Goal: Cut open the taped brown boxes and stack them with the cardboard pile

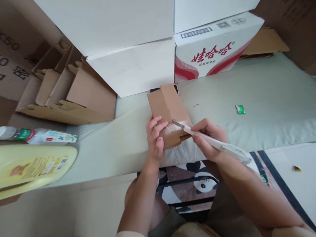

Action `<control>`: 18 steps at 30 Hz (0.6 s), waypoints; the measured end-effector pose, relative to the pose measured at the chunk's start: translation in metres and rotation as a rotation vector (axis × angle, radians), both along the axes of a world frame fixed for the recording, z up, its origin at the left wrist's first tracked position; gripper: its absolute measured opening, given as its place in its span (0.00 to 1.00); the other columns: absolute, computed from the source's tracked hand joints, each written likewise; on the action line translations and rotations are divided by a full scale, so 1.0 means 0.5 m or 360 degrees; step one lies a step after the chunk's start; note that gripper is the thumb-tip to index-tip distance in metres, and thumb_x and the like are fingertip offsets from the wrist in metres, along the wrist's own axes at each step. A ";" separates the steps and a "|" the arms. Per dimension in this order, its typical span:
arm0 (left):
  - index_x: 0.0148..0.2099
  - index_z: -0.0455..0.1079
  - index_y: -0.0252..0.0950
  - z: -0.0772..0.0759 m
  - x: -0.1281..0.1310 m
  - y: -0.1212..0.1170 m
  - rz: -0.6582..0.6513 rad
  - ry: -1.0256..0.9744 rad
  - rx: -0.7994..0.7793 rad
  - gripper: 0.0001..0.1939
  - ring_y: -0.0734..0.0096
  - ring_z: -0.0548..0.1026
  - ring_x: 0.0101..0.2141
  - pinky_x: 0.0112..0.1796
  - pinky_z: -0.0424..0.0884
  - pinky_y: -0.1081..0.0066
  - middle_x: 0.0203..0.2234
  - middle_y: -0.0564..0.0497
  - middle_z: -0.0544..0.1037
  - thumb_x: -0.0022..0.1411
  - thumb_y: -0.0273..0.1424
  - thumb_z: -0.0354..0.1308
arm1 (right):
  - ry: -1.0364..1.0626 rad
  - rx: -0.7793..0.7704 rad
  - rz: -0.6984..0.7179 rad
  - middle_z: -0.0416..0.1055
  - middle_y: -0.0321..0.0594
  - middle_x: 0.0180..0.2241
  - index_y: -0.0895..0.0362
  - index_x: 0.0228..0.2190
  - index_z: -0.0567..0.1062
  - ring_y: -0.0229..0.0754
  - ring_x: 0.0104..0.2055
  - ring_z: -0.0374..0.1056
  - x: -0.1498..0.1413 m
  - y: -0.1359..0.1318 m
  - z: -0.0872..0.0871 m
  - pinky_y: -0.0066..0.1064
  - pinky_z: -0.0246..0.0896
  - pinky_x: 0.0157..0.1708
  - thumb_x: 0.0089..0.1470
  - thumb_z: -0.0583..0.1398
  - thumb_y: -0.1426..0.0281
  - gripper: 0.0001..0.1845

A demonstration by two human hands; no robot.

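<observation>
A small brown cardboard box (159,102) lies on the pale green cloth surface, near its front edge. My left hand (155,136) grips the box from its left side, with fingers spread over the top. In my right hand (209,136) is a white utility knife (223,146), held between thumb and fingers. Its blade (177,123) is out, and the tip touches the box's top at the seam, by a strip of clear tape (170,129). A dark flat device with a white edge (176,89), perhaps a phone, peeks out behind the box.
White cartons (138,65) stand behind, one with red lettering (212,54). To the left are a divided cardboard carton (91,95), a clear bottle (39,135) and a yellow container (37,164). A green wrapper (240,109) lies right. A panda-print item (204,186) shows below the edge.
</observation>
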State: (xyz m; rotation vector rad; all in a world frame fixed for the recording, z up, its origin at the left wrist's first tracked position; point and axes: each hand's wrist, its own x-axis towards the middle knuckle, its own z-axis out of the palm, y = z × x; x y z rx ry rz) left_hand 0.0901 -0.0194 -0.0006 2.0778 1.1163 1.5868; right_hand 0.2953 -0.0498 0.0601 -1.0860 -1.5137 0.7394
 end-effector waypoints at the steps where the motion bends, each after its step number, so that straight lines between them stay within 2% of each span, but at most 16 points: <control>1: 0.59 0.74 0.43 0.001 0.002 0.001 -0.0006 0.0000 0.0007 0.24 0.57 0.71 0.64 0.71 0.58 0.49 0.59 0.46 0.75 0.78 0.43 0.40 | -0.0084 0.0026 -0.0043 0.62 0.26 0.18 0.52 0.31 0.73 0.33 0.18 0.53 -0.002 -0.001 0.007 0.28 0.46 0.19 0.56 0.61 0.71 0.02; 5: 0.60 0.73 0.43 0.002 0.008 0.004 -0.0014 0.0008 0.0014 0.24 0.58 0.71 0.64 0.71 0.57 0.49 0.59 0.45 0.75 0.78 0.42 0.40 | -0.0128 0.0070 -0.0150 0.59 0.25 0.15 0.52 0.28 0.71 0.32 0.16 0.51 -0.007 -0.001 0.024 0.28 0.44 0.17 0.54 0.59 0.72 0.03; 8: 0.59 0.73 0.43 0.003 0.007 0.004 -0.0006 0.0010 0.0013 0.23 0.58 0.71 0.64 0.71 0.57 0.49 0.59 0.45 0.74 0.78 0.42 0.40 | -0.0013 -0.0036 -0.0152 0.61 0.27 0.17 0.53 0.30 0.72 0.32 0.17 0.53 -0.010 0.000 0.019 0.27 0.45 0.16 0.55 0.61 0.70 0.02; 11: 0.59 0.74 0.43 0.003 0.004 0.002 -0.0004 0.0013 -0.0004 0.23 0.57 0.71 0.64 0.71 0.58 0.48 0.60 0.45 0.75 0.78 0.42 0.41 | 0.0179 -0.0089 -0.0151 0.65 0.28 0.19 0.53 0.33 0.74 0.33 0.18 0.57 -0.012 0.004 0.009 0.26 0.48 0.17 0.55 0.66 0.69 0.05; 15: 0.59 0.74 0.43 -0.001 -0.002 0.002 0.0026 0.0033 -0.0003 0.24 0.57 0.71 0.64 0.70 0.59 0.49 0.60 0.45 0.75 0.78 0.44 0.40 | 0.0401 -0.0071 -0.0068 0.72 0.30 0.24 0.51 0.36 0.77 0.33 0.21 0.61 -0.008 0.009 -0.002 0.26 0.52 0.20 0.54 0.69 0.71 0.07; 18: 0.59 0.74 0.44 -0.004 -0.003 0.004 0.0039 0.0025 0.0012 0.24 0.59 0.72 0.63 0.71 0.59 0.49 0.59 0.45 0.75 0.78 0.44 0.40 | 0.0507 -0.0080 0.0042 0.73 0.33 0.26 0.51 0.36 0.80 0.35 0.23 0.63 0.001 0.011 -0.011 0.29 0.57 0.23 0.57 0.69 0.65 0.06</control>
